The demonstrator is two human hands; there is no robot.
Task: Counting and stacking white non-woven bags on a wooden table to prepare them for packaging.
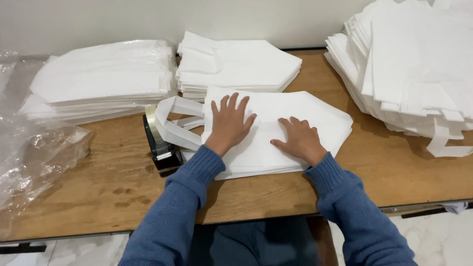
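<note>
A low pile of folded white fabric bags lies on the wooden table in front of me, its loop handles trailing off to the left. My left hand rests flat on the pile's left part, fingers spread. My right hand presses flat on the middle of the pile, fingers pointing left. Neither hand grips anything. Both arms wear blue knitted sleeves.
A black tape dispenser stands just left of the pile under the handles. More stacks of white bags sit behind, at the far right, and wrapped in plastic at back left. Crumpled clear plastic covers the left edge.
</note>
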